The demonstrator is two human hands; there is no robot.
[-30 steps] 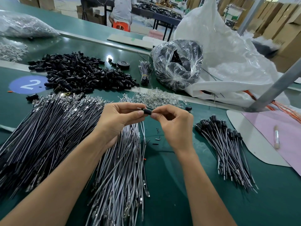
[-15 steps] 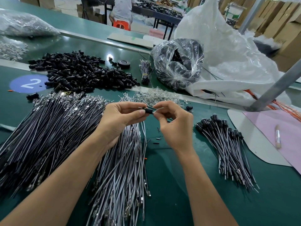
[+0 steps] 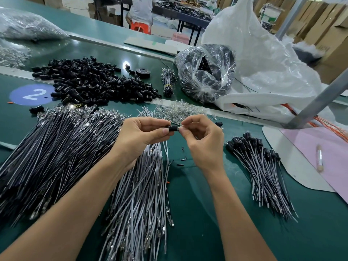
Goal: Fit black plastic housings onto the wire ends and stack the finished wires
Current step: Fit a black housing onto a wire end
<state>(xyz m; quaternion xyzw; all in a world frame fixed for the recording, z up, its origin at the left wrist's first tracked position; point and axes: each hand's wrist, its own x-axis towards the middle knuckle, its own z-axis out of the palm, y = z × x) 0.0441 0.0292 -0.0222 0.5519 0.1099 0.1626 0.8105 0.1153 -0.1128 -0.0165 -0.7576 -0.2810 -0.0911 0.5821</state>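
Fitting step: left hand (image 3: 140,137) pinches small black plastic housing (image 3: 172,128); right hand (image 3: 203,140) pinches, seemingly, the wire end (image 3: 180,126); next, press home.

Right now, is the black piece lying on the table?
No, the left hand holds the black housing up, the right hand at its end.

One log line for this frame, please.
step: fitting | left hand: pinches small black plastic housing | right hand: pinches its right end | pile of finished black-capped wires: right of hands
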